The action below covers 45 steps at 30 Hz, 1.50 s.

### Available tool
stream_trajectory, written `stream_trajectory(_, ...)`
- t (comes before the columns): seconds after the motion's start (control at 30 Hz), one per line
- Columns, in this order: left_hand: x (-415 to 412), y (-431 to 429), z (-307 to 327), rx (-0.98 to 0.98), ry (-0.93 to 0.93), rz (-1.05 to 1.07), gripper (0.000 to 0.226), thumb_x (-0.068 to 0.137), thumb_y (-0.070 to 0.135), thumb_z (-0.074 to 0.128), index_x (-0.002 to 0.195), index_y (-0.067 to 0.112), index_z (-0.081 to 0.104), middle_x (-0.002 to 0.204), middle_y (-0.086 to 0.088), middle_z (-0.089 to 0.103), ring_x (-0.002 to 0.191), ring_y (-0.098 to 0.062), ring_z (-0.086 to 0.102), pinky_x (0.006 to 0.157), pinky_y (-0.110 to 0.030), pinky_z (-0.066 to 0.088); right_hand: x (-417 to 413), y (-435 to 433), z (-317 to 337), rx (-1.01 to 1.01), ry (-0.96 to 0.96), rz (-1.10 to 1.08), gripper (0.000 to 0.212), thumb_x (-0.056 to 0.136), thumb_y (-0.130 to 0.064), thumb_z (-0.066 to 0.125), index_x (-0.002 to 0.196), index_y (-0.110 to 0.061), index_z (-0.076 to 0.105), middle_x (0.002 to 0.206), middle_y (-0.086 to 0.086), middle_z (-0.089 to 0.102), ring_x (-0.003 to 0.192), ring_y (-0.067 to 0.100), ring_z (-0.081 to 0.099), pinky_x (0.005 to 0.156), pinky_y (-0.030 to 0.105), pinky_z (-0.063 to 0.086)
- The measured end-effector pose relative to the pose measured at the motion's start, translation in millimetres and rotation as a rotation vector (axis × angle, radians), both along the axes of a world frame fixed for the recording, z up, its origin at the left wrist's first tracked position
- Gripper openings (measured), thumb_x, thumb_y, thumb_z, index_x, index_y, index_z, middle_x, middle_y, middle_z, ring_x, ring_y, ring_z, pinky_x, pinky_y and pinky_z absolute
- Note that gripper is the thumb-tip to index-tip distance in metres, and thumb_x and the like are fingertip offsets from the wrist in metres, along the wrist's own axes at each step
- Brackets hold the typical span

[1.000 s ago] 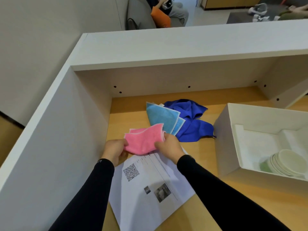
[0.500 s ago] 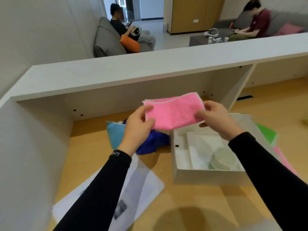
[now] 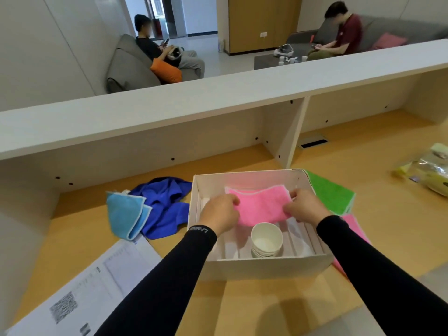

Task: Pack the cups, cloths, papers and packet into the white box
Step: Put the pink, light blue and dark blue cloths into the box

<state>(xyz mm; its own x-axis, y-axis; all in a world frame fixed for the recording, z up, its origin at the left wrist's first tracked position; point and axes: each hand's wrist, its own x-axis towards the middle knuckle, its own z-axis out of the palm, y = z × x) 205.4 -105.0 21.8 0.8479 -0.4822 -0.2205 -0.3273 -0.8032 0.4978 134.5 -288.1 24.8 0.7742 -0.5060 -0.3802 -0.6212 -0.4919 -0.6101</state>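
Note:
The white box (image 3: 266, 266) stands open on the wooden desk. Inside it, a stack of white cups (image 3: 266, 240) sits near the front wall. My left hand (image 3: 219, 213) and my right hand (image 3: 304, 209) each grip one end of a pink cloth (image 3: 260, 206), held inside the box above the cups. To the left of the box lie a light blue cloth (image 3: 124, 214) and a dark blue cloth (image 3: 167, 207). Printed papers (image 3: 80, 294) lie at the front left. A green cloth (image 3: 331, 195) and another pink cloth (image 3: 354, 227) lie to the right of the box. A yellowish packet (image 3: 429, 170) rests at the far right.
A white shelf (image 3: 218, 100) overhangs the back of the desk, with an upright divider (image 3: 291, 139) behind the box. A white side panel closes the desk on the left. Beyond the shelf, two people sit on grey sofas.
Both hands lifted the pink cloth off the papers, carried it right and lowered it into the white box. My view swung right with them.

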Motion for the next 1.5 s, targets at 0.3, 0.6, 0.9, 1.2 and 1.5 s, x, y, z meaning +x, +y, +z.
stream_trajectory(0.3, 23, 48, 31, -0.284, -0.228, 0.284, 0.029, 0.088, 0.024, 0.053, 0.113, 0.020, 0.067, 0.110, 0.003, 0.071, 0.100, -0.017, 0.064, 0.087, -0.027, 0.047, 50, 61, 50, 0.146, -0.479, 0.063, 0.035, 0.087, -0.017, 0.058, 0.121, -0.012, 0.056, 0.102, 0.002, 0.063, 0.093, 0.019, 0.061, 0.083, 0.035, 0.052)
stream_trajectory(0.6, 71, 207, 4, -0.270, -0.106, 0.751, 0.022, 0.085, 0.015, 0.056, 0.102, 0.016, 0.069, 0.104, -0.004, 0.071, 0.096, -0.023, 0.064, 0.076, -0.023, 0.041, 127, 229, 32, 0.509, -0.257, 0.249, 0.030, 0.087, -0.013, 0.060, 0.116, -0.007, 0.053, 0.074, 0.004, 0.057, 0.068, 0.019, 0.056, 0.049, 0.024, 0.046)
stream_trajectory(0.9, 117, 298, -57, -0.330, 0.185, 0.888, 0.023, 0.085, 0.017, 0.057, 0.107, 0.016, 0.062, 0.106, -0.007, 0.066, 0.093, -0.023, 0.060, 0.080, -0.030, 0.046, 154, 305, -43, 0.491, 0.125, 0.114, 0.016, 0.086, -0.012, 0.058, 0.076, -0.007, 0.048, 0.062, 0.010, 0.046, 0.047, 0.019, 0.042, 0.041, 0.023, 0.034)
stream_trajectory(1.2, 156, 297, -99, -0.527, 0.502, 0.956, 0.015, 0.081, 0.014, 0.051, 0.067, 0.010, 0.049, 0.071, -0.015, 0.055, 0.066, -0.027, 0.050, 0.063, -0.036, 0.042, 163, 329, -95, 0.539, -0.077, -0.224, 0.031, 0.064, -0.012, 0.075, 0.087, -0.006, 0.055, 0.076, 0.013, 0.064, 0.061, 0.026, 0.058, 0.063, 0.042, 0.054)
stream_trajectory(1.5, 149, 293, -69, -0.725, 0.289, 1.014, 0.025, 0.093, 0.016, 0.049, 0.115, 0.009, 0.057, 0.104, -0.010, 0.062, 0.091, -0.023, 0.057, 0.080, -0.033, 0.046, 171, 326, -6, 0.607, -0.346, -0.122, 0.058, 0.084, 0.001, 0.058, 0.137, -0.003, 0.037, 0.078, 0.008, 0.059, 0.079, 0.023, 0.064, 0.085, 0.048, 0.056)
